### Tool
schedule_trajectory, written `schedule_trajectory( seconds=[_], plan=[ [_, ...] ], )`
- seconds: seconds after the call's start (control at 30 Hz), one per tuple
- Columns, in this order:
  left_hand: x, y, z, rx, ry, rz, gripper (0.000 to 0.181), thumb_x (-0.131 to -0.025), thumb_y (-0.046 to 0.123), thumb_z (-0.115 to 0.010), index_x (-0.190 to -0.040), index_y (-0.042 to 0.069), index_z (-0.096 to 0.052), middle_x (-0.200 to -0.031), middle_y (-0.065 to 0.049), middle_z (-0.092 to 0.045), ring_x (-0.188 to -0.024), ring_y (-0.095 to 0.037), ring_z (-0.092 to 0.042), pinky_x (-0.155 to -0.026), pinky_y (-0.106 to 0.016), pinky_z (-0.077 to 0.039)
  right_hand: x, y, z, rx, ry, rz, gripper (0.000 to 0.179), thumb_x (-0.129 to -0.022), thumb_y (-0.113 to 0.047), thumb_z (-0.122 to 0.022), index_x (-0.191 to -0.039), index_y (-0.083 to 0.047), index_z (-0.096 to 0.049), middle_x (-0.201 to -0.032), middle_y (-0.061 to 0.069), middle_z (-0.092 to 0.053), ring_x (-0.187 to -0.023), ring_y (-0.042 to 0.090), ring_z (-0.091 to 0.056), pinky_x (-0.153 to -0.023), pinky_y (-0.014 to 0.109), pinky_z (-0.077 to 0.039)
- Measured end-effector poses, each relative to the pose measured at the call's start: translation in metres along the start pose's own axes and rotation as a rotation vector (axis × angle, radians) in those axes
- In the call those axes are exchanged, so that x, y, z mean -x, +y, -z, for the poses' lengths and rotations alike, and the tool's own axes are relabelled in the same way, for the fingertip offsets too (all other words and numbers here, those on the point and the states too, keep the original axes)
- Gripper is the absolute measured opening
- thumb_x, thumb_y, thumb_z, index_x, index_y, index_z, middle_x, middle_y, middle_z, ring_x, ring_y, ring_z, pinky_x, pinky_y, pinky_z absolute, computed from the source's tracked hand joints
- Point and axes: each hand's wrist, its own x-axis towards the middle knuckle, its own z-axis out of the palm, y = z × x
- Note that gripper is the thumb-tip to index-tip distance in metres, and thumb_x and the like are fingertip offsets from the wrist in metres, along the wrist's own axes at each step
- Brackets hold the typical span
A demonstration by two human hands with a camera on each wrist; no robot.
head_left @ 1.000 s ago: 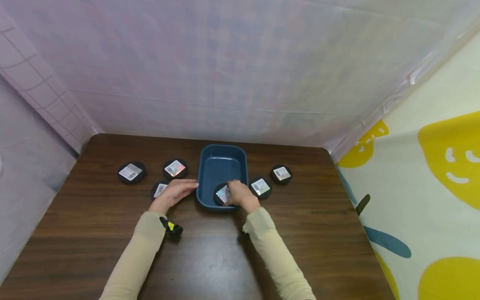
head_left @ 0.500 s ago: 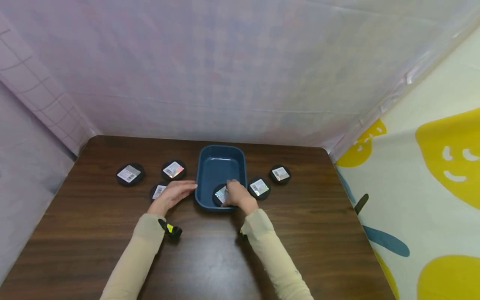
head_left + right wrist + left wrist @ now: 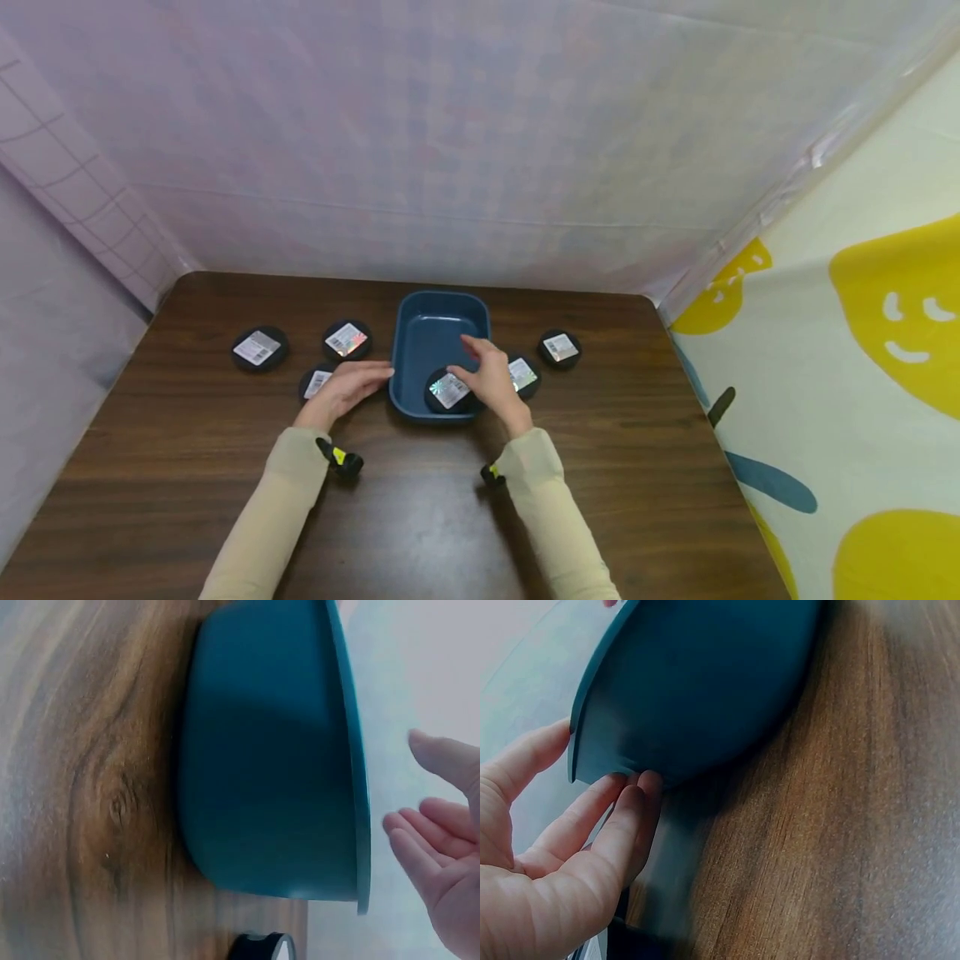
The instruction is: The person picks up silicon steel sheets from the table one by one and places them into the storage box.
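Note:
A blue rectangular tray (image 3: 442, 342) with raised walls stands on the wooden table. Inside its near end lies a round black flat container (image 3: 448, 390) with a silver and white barcode label facing up. My right hand (image 3: 491, 379) hovers above the tray's right wall, thumb and fingers spread apart with nothing between them; the right wrist view shows it over the rim. At the tray's left wall, the fingertips of my left hand (image 3: 570, 855) touch the outer side, fingers nearly straight and the thumb or forefinger by the rim.
Left of the tray lie three similar black round containers, one far left (image 3: 259, 348), one near the tray (image 3: 348, 340), and one (image 3: 315, 382) partly behind my left hand. To the right are two more, one (image 3: 525, 377) beside the tray and one (image 3: 560, 348) farther out.
My right hand has let go of the round black container in the tray and risen up and slightly right, its fingers spreading. My left hand has stayed at the tray's left side.

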Motion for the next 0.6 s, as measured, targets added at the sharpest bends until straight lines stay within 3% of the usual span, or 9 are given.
schedule_trajectory(
  seconds=[0.13, 0.6],
  plan=[
    [0.0, 0.0, 0.001, -0.015, -0.008, 0.005, 0.054, -0.091, 0.004, -0.057, -0.137, -0.014, -0.034, -0.143, -0.028, -0.033, -0.106, -0.007, -0.053, -0.105, -0.034, -0.034, 0.002, 0.006, 0.002, -0.106, 0.09, -0.017, 0.051, -0.072, -0.002, -0.079, -0.116, 0.012, -0.057, -0.105, 0.027, -0.062, -0.096, 0.036, -0.063, -0.082, 0.038, -0.053],
    [-0.001, 0.0, 0.001, 0.006, -0.008, 0.008, 0.054, -0.09, 0.002, -0.058, -0.136, -0.014, -0.035, -0.143, -0.027, -0.033, -0.101, -0.004, -0.055, -0.101, -0.029, -0.038, 0.014, 0.026, 0.022, -0.21, 0.369, -0.139, 0.046, -0.073, 0.004, -0.075, -0.114, 0.015, -0.057, -0.102, 0.031, -0.061, -0.095, 0.042, -0.061, -0.082, 0.045, -0.052]
  ],
)
